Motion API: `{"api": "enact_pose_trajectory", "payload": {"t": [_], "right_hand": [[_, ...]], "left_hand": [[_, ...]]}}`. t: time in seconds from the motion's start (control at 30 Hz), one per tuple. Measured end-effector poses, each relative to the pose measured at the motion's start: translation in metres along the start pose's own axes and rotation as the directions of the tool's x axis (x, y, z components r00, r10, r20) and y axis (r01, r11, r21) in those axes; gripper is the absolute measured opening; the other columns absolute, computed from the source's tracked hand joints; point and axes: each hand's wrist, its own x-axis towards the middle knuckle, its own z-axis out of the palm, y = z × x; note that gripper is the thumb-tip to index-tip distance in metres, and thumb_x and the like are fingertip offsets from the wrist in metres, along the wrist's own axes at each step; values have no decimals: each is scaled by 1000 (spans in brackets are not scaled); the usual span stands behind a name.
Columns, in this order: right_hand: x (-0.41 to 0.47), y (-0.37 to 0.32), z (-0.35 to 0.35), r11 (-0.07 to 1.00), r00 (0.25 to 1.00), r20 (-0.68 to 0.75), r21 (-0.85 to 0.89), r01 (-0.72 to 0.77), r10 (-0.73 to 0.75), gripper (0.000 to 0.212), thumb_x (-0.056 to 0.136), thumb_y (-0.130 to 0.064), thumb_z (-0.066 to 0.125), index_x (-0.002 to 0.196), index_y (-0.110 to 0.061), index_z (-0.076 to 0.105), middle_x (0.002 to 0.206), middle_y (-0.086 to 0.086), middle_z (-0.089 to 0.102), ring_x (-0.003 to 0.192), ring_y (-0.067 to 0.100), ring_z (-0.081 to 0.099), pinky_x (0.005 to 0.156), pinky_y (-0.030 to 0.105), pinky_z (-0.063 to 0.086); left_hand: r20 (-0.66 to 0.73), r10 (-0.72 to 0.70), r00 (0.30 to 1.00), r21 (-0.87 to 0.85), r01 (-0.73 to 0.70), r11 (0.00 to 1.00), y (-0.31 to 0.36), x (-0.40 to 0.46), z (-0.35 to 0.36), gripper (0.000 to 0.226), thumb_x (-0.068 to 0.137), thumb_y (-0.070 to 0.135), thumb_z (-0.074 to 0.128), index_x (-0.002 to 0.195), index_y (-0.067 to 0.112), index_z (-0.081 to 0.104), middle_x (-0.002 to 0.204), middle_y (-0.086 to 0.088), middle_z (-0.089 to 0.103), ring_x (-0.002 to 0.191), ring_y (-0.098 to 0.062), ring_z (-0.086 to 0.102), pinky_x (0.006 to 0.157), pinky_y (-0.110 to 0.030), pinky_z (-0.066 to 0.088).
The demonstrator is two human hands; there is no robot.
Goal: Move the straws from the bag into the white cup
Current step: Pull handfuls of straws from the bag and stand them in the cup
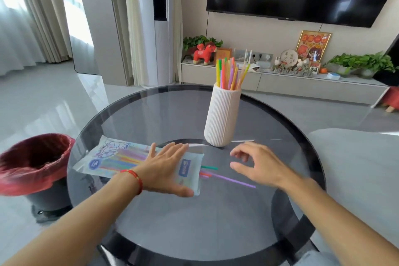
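A clear plastic bag of coloured straws lies flat on the round glass table, its open end to the right. My left hand presses flat on the bag with straight fingers. Several straws stick out of the opening; a long purple straw and a green straw lie on the glass. My right hand hovers just right of them, fingers loosely curled, holding nothing. The ribbed white cup stands behind, with several coloured straws upright in it.
A dark bin with a red liner stands on the floor left of the table. A pale sofa edge lies to the right. A TV cabinet with plants and ornaments runs along the far wall.
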Motion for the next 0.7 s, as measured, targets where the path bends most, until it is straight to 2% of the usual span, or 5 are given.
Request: {"api": "enact_pose_trajectory", "payload": {"t": [0.1, 0.2, 0.33, 0.57, 0.7], "right_hand": [[-10, 6, 39, 993, 980, 177, -88, -73, 88, 45, 89, -58, 70, 125, -31, 62, 120, -16, 54, 108, 5, 52, 98, 34, 46], [-11, 6, 51, 990, 990, 113, -120, -68, 82, 18, 97, -46, 67, 97, -28, 66, 102, -13, 54, 86, 3, 52, 87, 29, 38], [-11, 6, 60, 993, 997, 44, -106, -55, 60, 20, 103, -45, 58, 96, -26, 59, 95, -12, 60, 86, 13, 57, 75, 30, 44], [0, -4, 67, 939, 990, 6, 315, -138, 144, 30, 99, -42, 65, 123, -39, 47, 106, -10, 60, 62, 6, 53, 63, 17, 44], [7, -13, 76, 921, 998, -5, 384, -63, 70, 33, 90, -28, 81, 117, -31, 63, 114, -7, 60, 88, 7, 63, 76, 14, 54]], "left_hand": [[61, 50, 997, 108, -57, 993, -1, 4, 3, 142, 55, 95, 57, 159, 26, -10, 163, 10, 9, 153, -12, 2, 118, -71, -8], [46, 67, 997, 109, -72, 991, 2, 10, -4, 139, 56, 90, 63, 159, 25, -4, 153, 6, 28, 147, -15, 25, 119, -71, -5], [-11, 100, 995, 109, -98, 989, 2, 10, -1, 129, 58, 89, 58, 158, 27, 4, 141, 7, 38, 136, -17, 42, 121, -67, 6], [-178, 162, 971, 58, -154, 986, 8, 6, 3, 115, 64, 84, 60, 155, 30, 16, 134, 9, 49, 128, -16, 48, 118, -52, 27], [-217, 181, 959, 22, -181, 983, 13, 4, 4, 110, 68, 76, 63, 156, 27, 19, 137, 8, 50, 129, -17, 49, 118, -50, 29]]}}
